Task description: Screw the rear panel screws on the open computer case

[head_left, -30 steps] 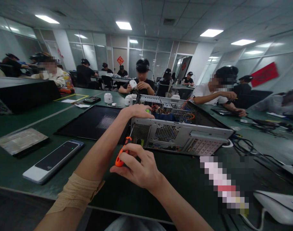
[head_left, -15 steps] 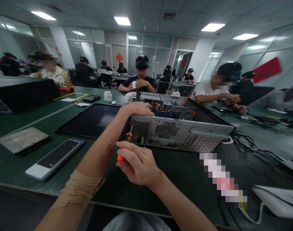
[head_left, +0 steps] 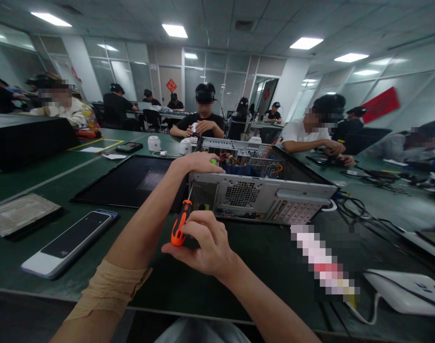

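An open computer case (head_left: pixel 256 183) lies on its side, its metal back panel facing me. My left hand (head_left: pixel 199 163) is laid over its left end, gripping the power supply (head_left: pixel 214 162), whose green label shows between thumb and fingers; the fingertips are partly hidden inside. In my right hand (head_left: pixel 206 243) is an orange and black screwdriver (head_left: pixel 180 226), held loosely by the handle between thumb and curled fingers. Its shaft points up at the left edge of the mesh part of the panel. Whether the tip sits in a screw I cannot tell.
Left of the case lies a black side panel (head_left: pixel 120 183). Nearer are a white and black handheld device (head_left: pixel 69 243) and a flat, worn metal box (head_left: pixel 24 214). Cables (head_left: pixel 360 209) and a white device (head_left: pixel 403 290) are at right. Co-workers sit across the table.
The view has turned slightly right. My right fingers have loosened and moved back around the handle, so more of the screwdriver shows. My left hand stays on the power supply.
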Motion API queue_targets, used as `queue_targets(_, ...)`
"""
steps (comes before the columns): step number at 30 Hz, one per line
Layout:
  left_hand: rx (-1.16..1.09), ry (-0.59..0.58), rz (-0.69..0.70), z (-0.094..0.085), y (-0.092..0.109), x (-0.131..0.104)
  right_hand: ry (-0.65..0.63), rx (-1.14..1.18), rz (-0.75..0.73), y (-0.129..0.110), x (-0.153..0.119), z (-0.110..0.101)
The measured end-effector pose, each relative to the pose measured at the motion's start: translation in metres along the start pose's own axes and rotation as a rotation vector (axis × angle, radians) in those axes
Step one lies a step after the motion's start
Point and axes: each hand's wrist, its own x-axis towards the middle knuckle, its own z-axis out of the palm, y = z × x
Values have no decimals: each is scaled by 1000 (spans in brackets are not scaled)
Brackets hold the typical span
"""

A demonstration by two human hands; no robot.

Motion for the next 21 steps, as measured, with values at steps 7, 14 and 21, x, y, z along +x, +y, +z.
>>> queue_targets(7, -7, -6, 0, 1, -2, 1, 19, 23, -18, 0, 3, 0)
queue_targets(14, -13, -10, 15, 1, -3, 2, 27, 28, -28, -2, 4, -1)
queue_targets(21, -1, -9, 27, 1, -4, 2, -60, 42, -75, -4, 5, -6)
